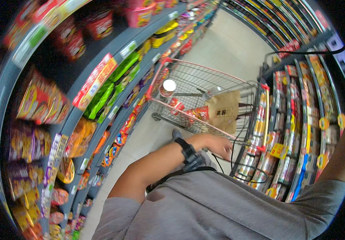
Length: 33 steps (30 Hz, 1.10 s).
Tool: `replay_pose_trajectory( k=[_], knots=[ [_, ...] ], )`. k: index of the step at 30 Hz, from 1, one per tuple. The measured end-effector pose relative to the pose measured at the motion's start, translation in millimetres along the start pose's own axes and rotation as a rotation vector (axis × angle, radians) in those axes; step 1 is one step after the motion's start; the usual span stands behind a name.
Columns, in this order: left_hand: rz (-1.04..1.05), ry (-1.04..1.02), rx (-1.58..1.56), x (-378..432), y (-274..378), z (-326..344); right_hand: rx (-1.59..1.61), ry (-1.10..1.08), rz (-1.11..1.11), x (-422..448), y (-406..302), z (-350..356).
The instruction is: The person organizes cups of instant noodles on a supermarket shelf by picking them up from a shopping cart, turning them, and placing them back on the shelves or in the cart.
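Note:
My left hand (215, 145), blurred, reaches across in front of my body beside the near rim of a wire shopping cart (208, 68). Its fingers look loosely spread, and I see nothing in them. A black band with a device sits on that wrist (187, 153). Inside the cart are a cup with a white lid (169, 86), several red packets (201, 113), a clear plastic item (214, 91) and a brown paper bag (224, 111) bearing writing. The cart's pale handle (266, 117) faces the right-hand shelves. My right arm (338, 159) rises at the right edge; its hand is out of view.
Shelves on the left hold instant noodle cups (42, 102) and green noodle packs (100, 99). On the right, shelves carry cans and jars (259, 120), with a yellow tag (279, 150) sticking out. A black cable (232, 162) loops near my left hand. Pale floor (235, 39) runs beyond the cart.

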<state>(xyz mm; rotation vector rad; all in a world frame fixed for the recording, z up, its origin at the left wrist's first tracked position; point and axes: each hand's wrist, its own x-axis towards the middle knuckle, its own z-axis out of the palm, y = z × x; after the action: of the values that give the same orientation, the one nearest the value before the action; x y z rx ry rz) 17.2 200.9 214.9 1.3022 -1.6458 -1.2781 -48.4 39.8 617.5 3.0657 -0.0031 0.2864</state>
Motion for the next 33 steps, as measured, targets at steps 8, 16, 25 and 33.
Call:
replay_pose_trajectory(
  k=[8, 16, 25, 33],
  knots=[
    [-0.191, 0.035, 0.042, -45.7, -61.5, -31.6, 0.021, 0.004, 0.079, -19.6, 5.8, 3.1],
    [-0.217, 0.074, -0.21, -69.0, -83.0, -7.0, 0.091, -0.001, 0.014, -10.4, 14.1, 27.7],
    [-0.308, -0.039, -0.131, -29.3, -92.5, 43.6, 0.133, 0.04, -0.08, 20.5, 4.2, 37.0],
    [-0.283, 0.079, -0.137, -52.3, -158.3, 58.7, 0.165, 0.136, -0.203, 55.6, -18.9, 18.4]
  ],
)
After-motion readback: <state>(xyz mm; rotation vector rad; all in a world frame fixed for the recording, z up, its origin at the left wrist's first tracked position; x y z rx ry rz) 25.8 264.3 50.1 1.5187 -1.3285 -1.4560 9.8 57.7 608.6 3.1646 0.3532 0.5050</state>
